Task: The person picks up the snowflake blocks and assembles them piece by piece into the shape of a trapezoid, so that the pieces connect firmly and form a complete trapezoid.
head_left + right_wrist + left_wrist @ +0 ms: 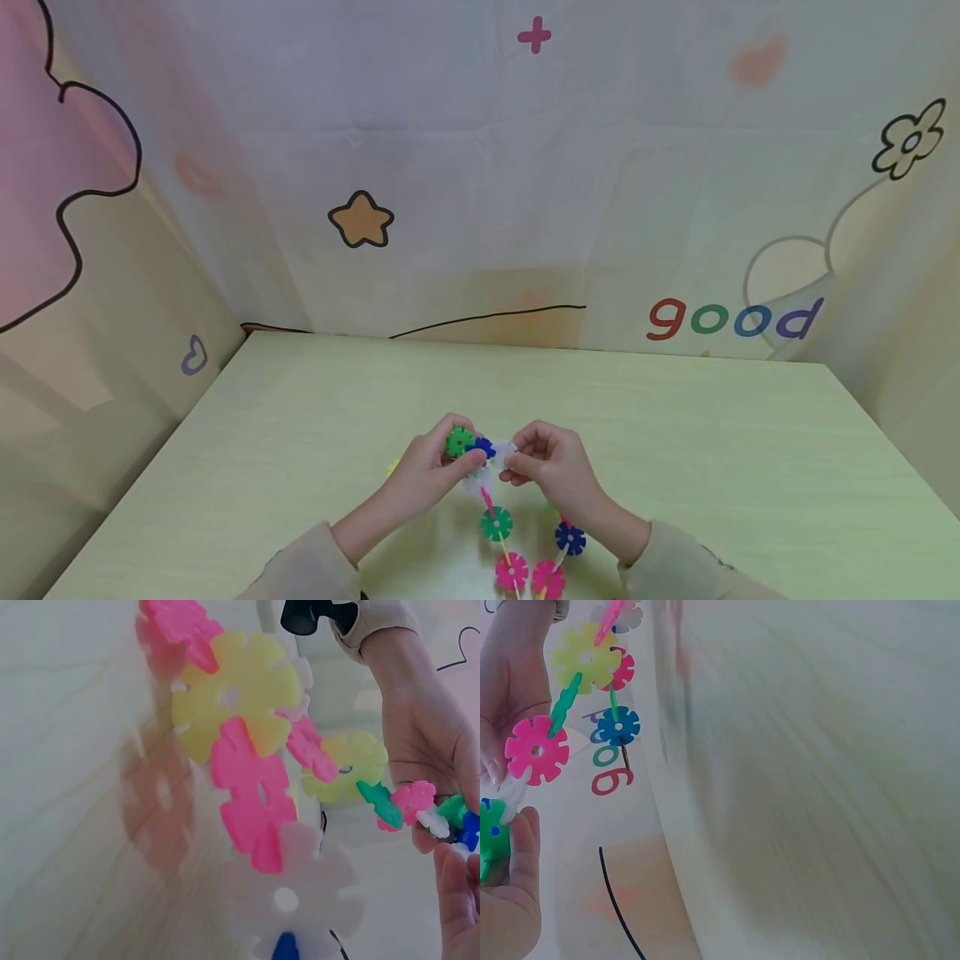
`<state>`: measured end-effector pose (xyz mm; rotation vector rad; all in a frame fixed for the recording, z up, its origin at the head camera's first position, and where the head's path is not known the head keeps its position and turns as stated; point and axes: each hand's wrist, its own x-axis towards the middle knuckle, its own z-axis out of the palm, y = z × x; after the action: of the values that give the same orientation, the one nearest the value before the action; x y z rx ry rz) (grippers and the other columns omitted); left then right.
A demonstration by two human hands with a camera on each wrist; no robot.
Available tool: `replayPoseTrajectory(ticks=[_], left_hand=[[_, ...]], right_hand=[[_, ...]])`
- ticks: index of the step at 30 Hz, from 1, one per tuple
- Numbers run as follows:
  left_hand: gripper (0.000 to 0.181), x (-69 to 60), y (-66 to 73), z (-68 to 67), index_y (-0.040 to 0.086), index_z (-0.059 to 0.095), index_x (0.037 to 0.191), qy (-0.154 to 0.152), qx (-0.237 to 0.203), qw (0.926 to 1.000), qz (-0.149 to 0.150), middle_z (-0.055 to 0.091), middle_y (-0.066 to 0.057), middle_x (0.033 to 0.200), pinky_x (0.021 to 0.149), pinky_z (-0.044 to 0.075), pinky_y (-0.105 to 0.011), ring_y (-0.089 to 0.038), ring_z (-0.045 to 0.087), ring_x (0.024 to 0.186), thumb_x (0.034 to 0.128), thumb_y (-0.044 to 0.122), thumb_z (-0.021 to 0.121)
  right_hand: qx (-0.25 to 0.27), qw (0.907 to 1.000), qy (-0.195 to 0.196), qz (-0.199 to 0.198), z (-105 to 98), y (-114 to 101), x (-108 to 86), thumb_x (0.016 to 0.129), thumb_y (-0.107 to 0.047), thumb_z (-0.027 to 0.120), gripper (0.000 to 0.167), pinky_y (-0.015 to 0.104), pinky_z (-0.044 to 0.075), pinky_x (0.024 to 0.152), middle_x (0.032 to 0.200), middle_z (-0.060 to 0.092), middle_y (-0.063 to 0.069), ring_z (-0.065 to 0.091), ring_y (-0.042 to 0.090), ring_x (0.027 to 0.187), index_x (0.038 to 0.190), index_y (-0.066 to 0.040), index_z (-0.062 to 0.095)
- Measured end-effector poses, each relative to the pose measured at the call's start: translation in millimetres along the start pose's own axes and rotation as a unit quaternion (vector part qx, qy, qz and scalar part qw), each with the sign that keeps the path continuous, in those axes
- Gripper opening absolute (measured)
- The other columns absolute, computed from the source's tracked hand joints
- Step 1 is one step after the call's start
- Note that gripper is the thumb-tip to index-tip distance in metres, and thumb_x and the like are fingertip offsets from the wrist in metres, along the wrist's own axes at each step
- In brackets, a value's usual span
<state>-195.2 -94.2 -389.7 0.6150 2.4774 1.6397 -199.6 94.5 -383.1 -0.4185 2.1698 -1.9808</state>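
Note:
My left hand (423, 473) holds a green notched plastic disc (460, 442) and a blue disc (483, 448) between thumb and fingers. Beside it my right hand (558, 467) pinches a translucent white disc (503, 454), which meets the blue one. From the hands hangs a chain of interlocked flower-shaped discs. It includes a teal disc (497, 524), two pink discs (512, 572) and a dark blue disc (571, 539). Large yellow discs (232, 696) show in the right wrist view. In the left wrist view, a pink disc (538, 750) links toward the green one. The fingers partly cover the joint.
A pale wooden table (300, 433) lies under the hands, with a printed cloth (480, 167) behind it. A bit of yellow (393, 467) shows behind the left wrist. The chain's lower end runs out of the head view. A black object (304, 615) is near the left sleeve.

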Motion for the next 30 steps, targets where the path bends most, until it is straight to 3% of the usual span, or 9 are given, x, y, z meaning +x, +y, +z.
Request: replayPoseTrajectory(ticks=[5, 9, 18, 24, 30], left_hand=[[0.025, 1.0, 1.5, 1.4, 0.012, 0.047, 0.101, -0.007, 0.004, 1.0000, 0.003, 0.051, -0.001, 0.072, 0.050, 0.036, -0.017, -0.005, 0.040, 0.055, 0.0860, 0.028, 0.056], [0.025, 0.0, 2.4, 0.4, 0.012, 0.047, 0.101, -0.011, 0.014, 0.9998, 0.000, 0.050, -0.001, 0.071, 0.050, 0.035, -0.018, -0.006, 0.040, 0.055, 0.0855, 0.030, 0.056], [0.042, 0.0, -4.2, -6.0, 0.012, 0.052, 0.115, -0.041, 0.055, 0.9971, -0.032, 0.060, -0.003, 0.091, 0.061, 0.045, -0.021, -0.013, 0.051, 0.074, 0.0807, 0.034, 0.062], [0.037, 4.6, -10.9, -5.4, 0.011, 0.060, 0.108, -0.041, 0.049, 0.9969, -0.047, 0.062, -0.003, 0.096, 0.065, 0.047, -0.022, -0.014, 0.053, 0.078, 0.0793, 0.035, 0.064], [0.043, 10.6, -18.8, -8.3, 0.008, 0.061, 0.109, -0.024, 0.036, 0.9973, -0.059, 0.063, -0.004, 0.092, 0.063, 0.049, -0.024, -0.013, 0.055, 0.073, 0.0785, 0.038, 0.064]], right_hand=[[-0.021, 0.9997, 0.006, -0.013, 0.1, -1.9, -0.7, 0.080, 0.004, 0.058, 0.012, 0.025, 0.052, 0.060, 0.076, 0.061, 0.022, 0.063, 0.010, 0.061, 0.087, 0.014, 0.053], [-0.036, 0.9989, -0.017, -0.026, -1.5, -2.9, -0.2, 0.081, 0.003, 0.058, 0.012, 0.025, 0.052, 0.061, 0.080, 0.061, 0.028, 0.064, 0.011, 0.063, 0.087, 0.013, 0.054], [-0.088, 0.9924, -0.071, -0.047, -5.2, 2.7, 6.6, 0.082, -0.001, 0.059, 0.014, 0.024, 0.052, 0.062, 0.083, 0.061, 0.025, 0.064, 0.014, 0.067, 0.091, 0.009, 0.056], [-0.110, 0.9890, -0.090, -0.041, -8.2, 5.8, 13.3, 0.082, -0.001, 0.058, 0.015, 0.025, 0.052, 0.062, 0.082, 0.062, 0.023, 0.063, 0.019, 0.068, 0.094, 0.008, 0.058], [-0.151, 0.9865, -0.058, -0.027, -11.0, 4.4, 19.0, 0.082, -0.002, 0.059, 0.020, 0.024, 0.051, 0.064, 0.090, 0.059, 0.018, 0.062, 0.020, 0.074, 0.101, 0.004, 0.057]])
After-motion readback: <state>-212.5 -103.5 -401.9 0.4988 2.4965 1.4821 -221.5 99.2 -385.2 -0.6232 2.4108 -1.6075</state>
